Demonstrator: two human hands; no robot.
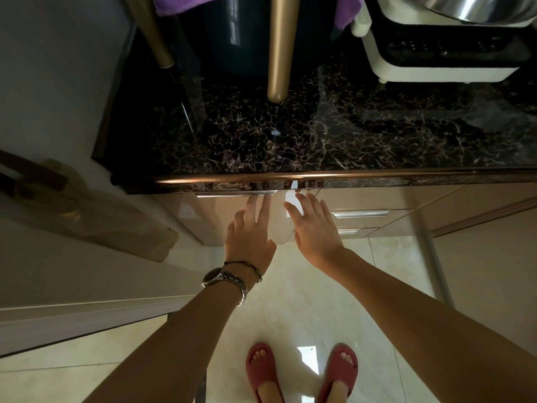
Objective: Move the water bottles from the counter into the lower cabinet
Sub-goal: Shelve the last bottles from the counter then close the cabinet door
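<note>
We see no bottles on the dark marbled table (290,135). Below its edge sits the glossy beige cabinet (220,216), its silver handle (235,194) running left to right. Our left hand (250,231) reaches up with fingers loosely spread, tips at the handle, holding nothing. Our right hand (312,228) is splayed wide and empty before the door. The cabinet's inside is hidden.
</note>
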